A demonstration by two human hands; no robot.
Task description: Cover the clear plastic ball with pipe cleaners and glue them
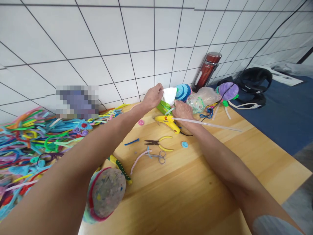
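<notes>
At the far side of the table, my left hand (pixel 153 95) pinches the edge of a white tissue (pixel 169 94). The tissue stands up out of a green tissue pack (pixel 163 107). My right hand (pixel 183 110) is closed at the pack's right side, its fingertips partly hidden. Just in front lies a yellow glue gun (pixel 166 121) with a long clear glue stick (pixel 207 124) out of its back. Nearer to me are pliers with yellow handles (pixel 158 143), small scissors (pixel 156 156) and a pink pipe cleaner piece (pixel 139 160).
Many coloured pipe cleaners (pixel 53 137) are heaped on the left. A round piece with a grey base (pixel 109 192) lies under my left forearm, beside a green-and-yellow handle (pixel 122 169). A red flask (pixel 206 71) stands by the tiled wall. Black headgear (pixel 254 81) rests on blue cloth at right.
</notes>
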